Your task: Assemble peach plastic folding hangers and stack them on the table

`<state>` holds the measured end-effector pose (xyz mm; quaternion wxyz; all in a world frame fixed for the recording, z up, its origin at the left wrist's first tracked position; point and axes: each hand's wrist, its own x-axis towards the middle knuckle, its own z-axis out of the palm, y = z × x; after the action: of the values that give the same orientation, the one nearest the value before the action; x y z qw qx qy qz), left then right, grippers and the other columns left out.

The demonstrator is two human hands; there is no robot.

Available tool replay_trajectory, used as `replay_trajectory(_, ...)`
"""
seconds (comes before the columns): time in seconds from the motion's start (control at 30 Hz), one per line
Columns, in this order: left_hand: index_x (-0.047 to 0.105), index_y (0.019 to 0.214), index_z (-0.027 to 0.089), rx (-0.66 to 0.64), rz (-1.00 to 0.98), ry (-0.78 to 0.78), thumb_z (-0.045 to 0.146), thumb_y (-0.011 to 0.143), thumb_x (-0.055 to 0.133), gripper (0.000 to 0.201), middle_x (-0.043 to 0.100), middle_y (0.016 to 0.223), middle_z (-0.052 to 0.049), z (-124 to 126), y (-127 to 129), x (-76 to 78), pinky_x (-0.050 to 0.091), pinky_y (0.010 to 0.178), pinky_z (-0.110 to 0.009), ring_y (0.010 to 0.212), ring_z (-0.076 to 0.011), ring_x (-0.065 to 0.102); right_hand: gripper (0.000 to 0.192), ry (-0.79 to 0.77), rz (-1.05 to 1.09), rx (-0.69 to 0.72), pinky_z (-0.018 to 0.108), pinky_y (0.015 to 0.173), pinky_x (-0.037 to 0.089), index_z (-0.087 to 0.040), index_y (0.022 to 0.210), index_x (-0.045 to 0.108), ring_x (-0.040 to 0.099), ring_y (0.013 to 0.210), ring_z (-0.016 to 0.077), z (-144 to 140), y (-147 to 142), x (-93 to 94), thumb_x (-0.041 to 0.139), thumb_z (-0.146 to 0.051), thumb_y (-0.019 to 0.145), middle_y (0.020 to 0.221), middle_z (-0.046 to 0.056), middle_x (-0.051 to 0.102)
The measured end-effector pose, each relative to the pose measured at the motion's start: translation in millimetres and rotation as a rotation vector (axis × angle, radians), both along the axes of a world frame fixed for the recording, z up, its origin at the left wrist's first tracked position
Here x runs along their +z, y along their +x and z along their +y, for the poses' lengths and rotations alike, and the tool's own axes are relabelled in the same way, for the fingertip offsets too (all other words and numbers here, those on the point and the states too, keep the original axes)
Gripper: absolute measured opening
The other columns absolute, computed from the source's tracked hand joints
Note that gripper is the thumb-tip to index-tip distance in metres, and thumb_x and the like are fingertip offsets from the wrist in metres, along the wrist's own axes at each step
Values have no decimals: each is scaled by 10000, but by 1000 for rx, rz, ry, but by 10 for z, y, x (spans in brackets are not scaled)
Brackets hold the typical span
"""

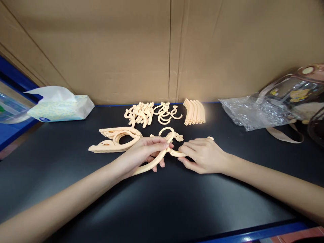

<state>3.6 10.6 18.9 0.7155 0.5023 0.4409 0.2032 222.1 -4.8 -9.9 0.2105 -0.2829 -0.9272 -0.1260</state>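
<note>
Left hand (pixel 146 152): closed around a curved peach plastic arm (pixel 152 163), held just above the table (pixel 162 202).
Right hand (pixel 202 154): fingers pinched on a hook piece (pixel 177 153) that met the arm's end.
Behind the hands: stack of finished hangers (pixel 115 140), pile of hooks (pixel 152 114), row of curved arms (pixel 194 112).
Edges: tissue pack (pixel 60 104) left, plastic bag (pixel 255 113) right.

A small assembly workbench — sorted plastic hanger parts (pixel 152 114), cardboard backing (pixel 162 50), black bench top (pixel 162 195).

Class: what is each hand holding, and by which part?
Left hand grips a curved hanger arm near its upper end; right hand pinches another piece at its end.
</note>
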Motion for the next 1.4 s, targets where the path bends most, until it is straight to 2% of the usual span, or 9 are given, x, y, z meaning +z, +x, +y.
replay_trajectory(0.43, 673, 963, 160, -38, 16, -2, 347, 804, 645, 247, 578, 667, 10, -3, 4, 27, 455, 394, -148, 551, -97, 563, 267, 126, 8, 1, 268, 544, 327, -163, 786, 621, 451, 544, 110, 4, 0, 5, 441, -284, 941, 626, -12, 553)
replay_trajectory(0.67, 644, 897, 147, -48, 33, 40, 377, 803, 641, 248, 571, 646, 15, -12, 25, -11, 466, 384, -156, 520, -94, 558, 286, 194, -21, 55, 283, 522, 290, -150, 856, 643, 448, 563, 106, 17, 10, 22, 441, -327, 957, 613, -17, 539)
replay_trajectory(0.87, 615, 812, 143, -58, 28, 71, 388, 798, 644, 247, 547, 622, 16, -19, 30, -24, 482, 384, -157, 538, -102, 560, 315, 217, -52, 66, 281, 509, 272, -154, 789, 634, 432, 539, 101, 2, -3, 32, 430, -321, 963, 584, -22, 523)
replay_trajectory(1.23, 583, 794, 151, -46, 86, 143, 402, 775, 645, 259, 580, 598, 14, -46, 63, -28, 491, 431, -189, 500, -107, 572, 377, 49, -57, 23, 261, 514, 307, -165, 736, 600, 461, 480, 92, -46, 1, -23, 374, -347, 976, 565, -28, 546)
replay_trajectory(1.4, 584, 823, 158, -62, 121, 234, 405, 796, 624, 252, 590, 656, 5, -51, 47, -60, 495, 452, -199, 577, -134, 608, 383, 23, -54, 9, 269, 502, 276, -164, 703, 583, 469, 450, 94, -56, -8, -13, 375, -341, 973, 548, -30, 546)
